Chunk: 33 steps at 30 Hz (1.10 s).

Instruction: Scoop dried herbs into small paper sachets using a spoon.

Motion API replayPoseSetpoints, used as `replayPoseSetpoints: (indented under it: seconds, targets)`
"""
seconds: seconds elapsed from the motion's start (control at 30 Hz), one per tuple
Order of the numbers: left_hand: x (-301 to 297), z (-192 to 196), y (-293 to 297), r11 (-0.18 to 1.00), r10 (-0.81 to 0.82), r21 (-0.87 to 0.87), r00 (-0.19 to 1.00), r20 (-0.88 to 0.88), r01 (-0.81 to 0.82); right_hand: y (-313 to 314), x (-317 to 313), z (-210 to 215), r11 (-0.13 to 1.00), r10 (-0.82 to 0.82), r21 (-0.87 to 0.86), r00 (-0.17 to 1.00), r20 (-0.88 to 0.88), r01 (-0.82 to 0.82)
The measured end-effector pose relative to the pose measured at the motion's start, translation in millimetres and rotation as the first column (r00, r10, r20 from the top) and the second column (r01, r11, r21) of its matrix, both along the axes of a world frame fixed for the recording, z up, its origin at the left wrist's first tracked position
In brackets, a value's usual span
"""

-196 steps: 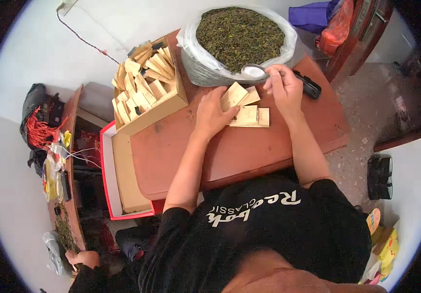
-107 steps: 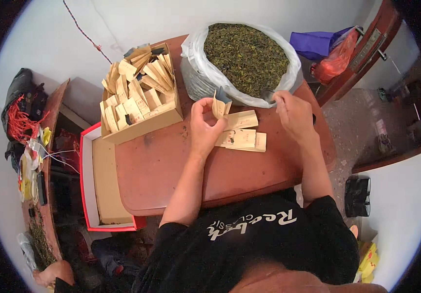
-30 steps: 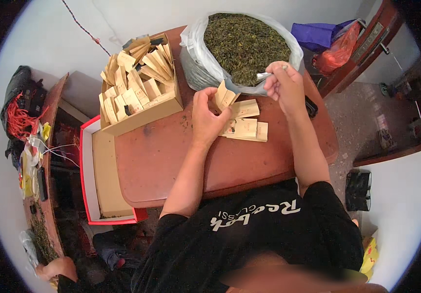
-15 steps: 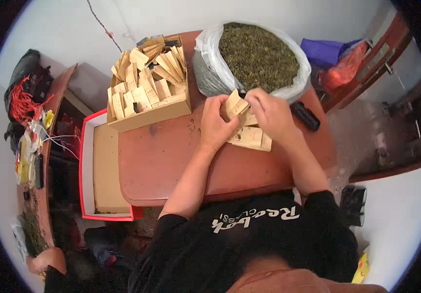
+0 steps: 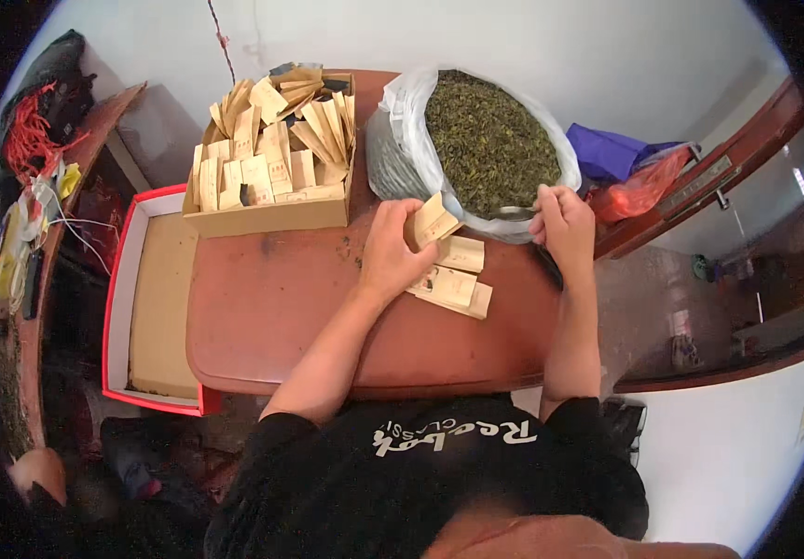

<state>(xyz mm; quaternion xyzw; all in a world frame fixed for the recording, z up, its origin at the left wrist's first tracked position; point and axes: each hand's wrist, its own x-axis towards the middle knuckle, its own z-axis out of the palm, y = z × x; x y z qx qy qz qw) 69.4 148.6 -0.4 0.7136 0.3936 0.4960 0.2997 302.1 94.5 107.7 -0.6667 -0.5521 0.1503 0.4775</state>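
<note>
My left hand point(image 5: 392, 250) is closed around a small kraft paper packet point(image 5: 435, 222), its open mouth tilted up toward the bag. A metal spoon point(image 5: 512, 213) is pinched in my right hand point(image 5: 565, 226), its bowl resting at the near edge of the dried green leaves point(image 5: 490, 140). The leaves fill a large white plastic bag point(image 5: 394, 140). Below the left hand, several flat kraft packets point(image 5: 448, 287) lie overlapping on the reddish-brown table point(image 5: 271, 307).
A cardboard box point(image 5: 276, 217) crammed with upright kraft packets stands at the table's far left. A red-rimmed shallow box point(image 5: 115, 307) sits left of the table. Purple point(image 5: 611, 154) and red bags point(image 5: 639, 186) lie beyond the leaf bag. Another person's hand point(image 5: 40, 473) shows at lower left.
My right hand has left the packet and moved right to the leaf bag, where the spoon now shows. My left hand still holds the packet. The whole view has shifted slightly.
</note>
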Motion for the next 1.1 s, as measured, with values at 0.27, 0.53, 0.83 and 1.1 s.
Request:
replayPoseSetpoints:
  seconds: [0.27,0.53,0.83,1.1]
  targets:
    - [6.4,-3.0,5.0,0.999,-0.014,0.036,0.999,0.03,0.013,30.5,-21.8,-55.6,0.994,-0.01,0.105,0.966,-0.258,0.039]
    - [5.2,-1.5,2.5,0.999,-0.018,0.037,1.0,0.021,0.017,27.1,-5.9,-58.0,0.984,0.071,0.176,0.835,-0.546,0.031]
    - [6.1,-1.2,1.9,0.999,-0.013,-0.033,1.0,-0.015,0.012,13.0,-12.4,-35.0,0.977,0.187,0.191,0.792,-0.582,-0.09]
    - [6.6,0.6,0.5,1.0,-0.026,0.002,1.0,-0.016,0.026,2.9,-45.0,-24.3,0.971,0.232,0.1,0.958,-0.168,-0.217]
